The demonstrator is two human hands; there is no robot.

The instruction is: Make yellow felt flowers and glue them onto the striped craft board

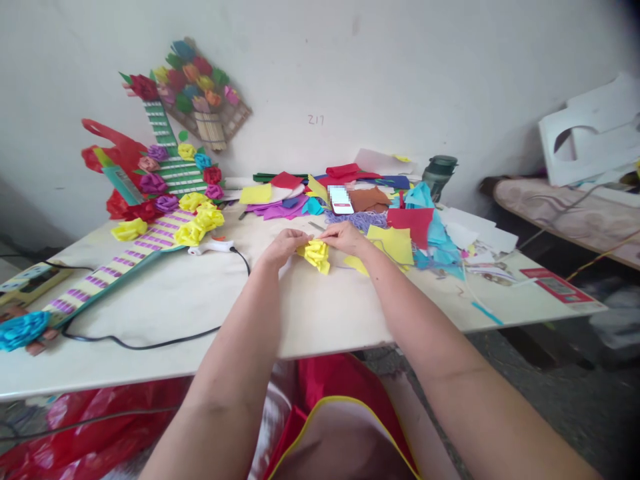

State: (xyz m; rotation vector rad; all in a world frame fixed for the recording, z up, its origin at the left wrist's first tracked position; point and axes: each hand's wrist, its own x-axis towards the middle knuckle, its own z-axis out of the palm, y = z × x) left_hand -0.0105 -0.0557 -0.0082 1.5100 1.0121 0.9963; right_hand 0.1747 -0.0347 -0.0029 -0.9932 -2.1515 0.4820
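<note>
My left hand and my right hand meet over the middle of the pale table. Both pinch a yellow paper flower with folded petals, held just above the tabletop. The fingers of each hand are closed on its top edge. A white glue gun with a black cord lies just left of my left hand. Yellow paper sheets lie right beside my right wrist.
A long striped craft panel with paper flowers spans the left side. Piles of coloured paper, a phone, blue scraps and a dark bottle crowd the far and right table. A bench stands right.
</note>
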